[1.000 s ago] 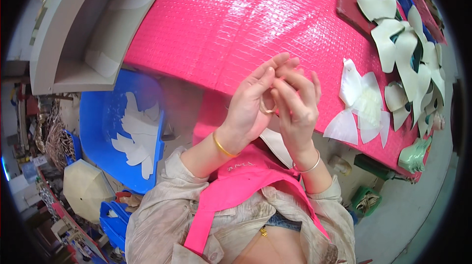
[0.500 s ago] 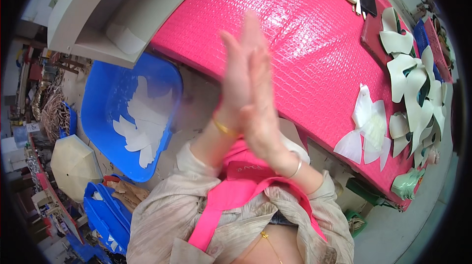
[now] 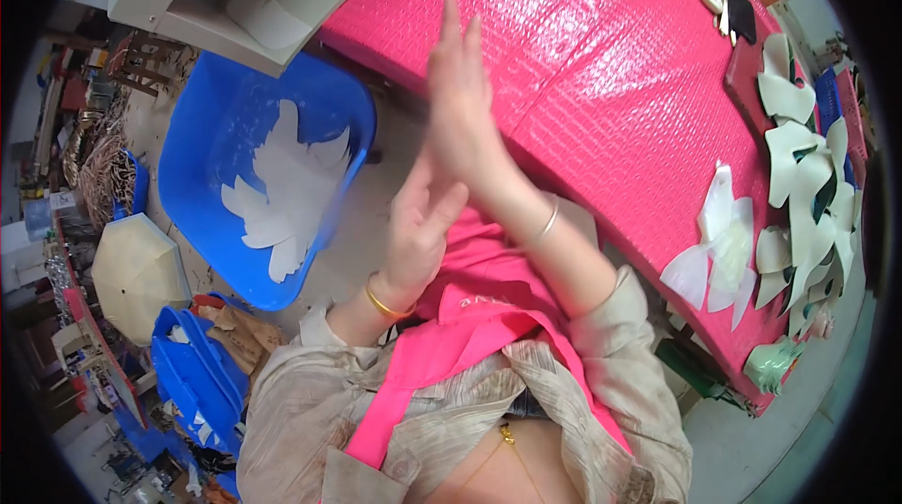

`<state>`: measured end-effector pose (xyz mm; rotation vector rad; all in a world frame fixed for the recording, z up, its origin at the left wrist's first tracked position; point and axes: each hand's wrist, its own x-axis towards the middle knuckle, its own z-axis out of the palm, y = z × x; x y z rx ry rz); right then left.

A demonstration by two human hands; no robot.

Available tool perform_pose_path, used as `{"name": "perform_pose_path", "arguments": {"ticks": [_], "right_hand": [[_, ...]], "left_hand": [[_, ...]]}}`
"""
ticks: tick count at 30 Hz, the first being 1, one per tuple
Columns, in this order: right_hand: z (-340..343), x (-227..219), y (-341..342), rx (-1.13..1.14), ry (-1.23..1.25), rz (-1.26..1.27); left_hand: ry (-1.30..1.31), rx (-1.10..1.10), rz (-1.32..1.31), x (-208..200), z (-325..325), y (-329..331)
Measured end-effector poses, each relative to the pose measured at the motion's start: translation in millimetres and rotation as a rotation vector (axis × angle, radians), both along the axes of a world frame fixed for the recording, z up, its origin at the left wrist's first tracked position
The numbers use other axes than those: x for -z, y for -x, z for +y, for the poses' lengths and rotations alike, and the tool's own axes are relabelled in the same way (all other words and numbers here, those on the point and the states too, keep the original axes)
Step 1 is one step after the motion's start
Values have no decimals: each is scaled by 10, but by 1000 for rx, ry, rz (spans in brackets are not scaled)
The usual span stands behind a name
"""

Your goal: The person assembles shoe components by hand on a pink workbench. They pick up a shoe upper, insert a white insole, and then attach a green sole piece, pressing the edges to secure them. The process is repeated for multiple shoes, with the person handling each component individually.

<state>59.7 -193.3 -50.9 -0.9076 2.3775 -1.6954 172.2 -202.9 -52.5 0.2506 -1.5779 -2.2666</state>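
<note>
White cut-outs (image 3: 282, 189) lie overlapping in a blue tub (image 3: 207, 128) on our left, whose raised walls probably serve to keep the loose shapes together. Between the tub and the pink tabletop (image 3: 583, 119), our right hand (image 3: 460, 105) stretches flat, fingers extended, with no object visible in it. Our left hand (image 3: 420, 236) overlaps it lower down, thumb spread; its fingertips are hidden, so we cannot tell whether it grips. Translucent pieces (image 3: 723, 246) rest near the tabletop's right edge, perhaps grouped there so we can reach them easily.
</note>
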Motion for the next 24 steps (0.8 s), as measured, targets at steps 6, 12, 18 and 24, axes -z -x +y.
{"name": "perform_pose_path", "arguments": {"ticks": [6, 12, 18, 24], "right_hand": [[694, -223, 145, -313, 266, -556], [1426, 379, -131, -363, -489, 45], [1578, 495, -246, -240, -943, 239], [2215, -865, -308, 17, -422, -17]], "left_hand": [[186, -255, -471, 706, -574, -397], [1140, -101, -267, 911, -464, -572], [1259, 564, -46, 1256, 283, -221], [1134, 448, -139, 1233, -97, -389]]}}
